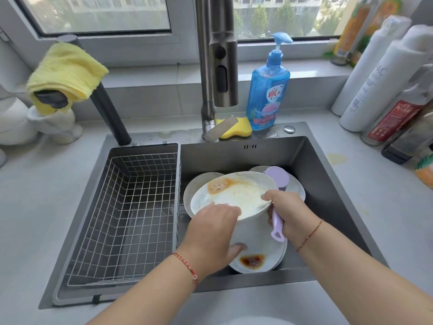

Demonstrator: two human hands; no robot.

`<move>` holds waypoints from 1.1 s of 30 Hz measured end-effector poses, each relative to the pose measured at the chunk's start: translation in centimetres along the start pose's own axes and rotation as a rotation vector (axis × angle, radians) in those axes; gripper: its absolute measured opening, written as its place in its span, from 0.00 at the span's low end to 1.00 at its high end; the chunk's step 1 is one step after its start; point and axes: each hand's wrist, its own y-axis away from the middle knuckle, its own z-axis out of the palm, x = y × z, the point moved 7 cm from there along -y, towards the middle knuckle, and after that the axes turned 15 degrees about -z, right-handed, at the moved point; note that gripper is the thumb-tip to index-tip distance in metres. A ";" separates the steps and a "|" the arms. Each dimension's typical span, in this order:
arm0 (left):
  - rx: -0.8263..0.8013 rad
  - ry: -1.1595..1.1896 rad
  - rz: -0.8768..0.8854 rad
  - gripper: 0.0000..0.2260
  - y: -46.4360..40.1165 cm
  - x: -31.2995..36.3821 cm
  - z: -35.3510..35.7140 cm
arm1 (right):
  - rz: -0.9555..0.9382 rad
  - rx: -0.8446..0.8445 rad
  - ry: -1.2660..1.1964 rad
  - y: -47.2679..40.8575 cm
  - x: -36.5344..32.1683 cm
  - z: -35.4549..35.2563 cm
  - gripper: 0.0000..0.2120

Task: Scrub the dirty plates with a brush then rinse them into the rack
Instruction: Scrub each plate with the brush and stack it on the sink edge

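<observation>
Left hand (214,221): closed over the near rim of the raised plate (234,195), thumb underneath.
Right hand (287,213): wrapped around the lilac brush (276,202); the plate's right rim is pinched as well.
Plate position: held tilted between both hands, above other dirty plates (255,256) in the sink (328,184).
Rack (131,207): left of the left hand, nothing seen in it.
Risk: the tilted, greasy plate could be dropped onto the stack, since the right hand's grip is shared with the brush.
Hidden: bristles and plates beneath.
</observation>
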 end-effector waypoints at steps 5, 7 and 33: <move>0.139 -0.036 -0.009 0.20 -1.5 -0.1 -0.1 | -0.059 -0.071 -0.020 1.5 -1.5 0.7 0.08; 0.136 0.056 -0.029 0.14 -1.6 -0.3 -0.6 | -0.100 -0.150 -0.017 1.9 -2.4 1.1 0.16; -0.131 0.946 -0.838 0.21 -2.8 -7.2 -0.8 | -0.478 -0.584 0.439 9.4 -8.1 3.0 0.17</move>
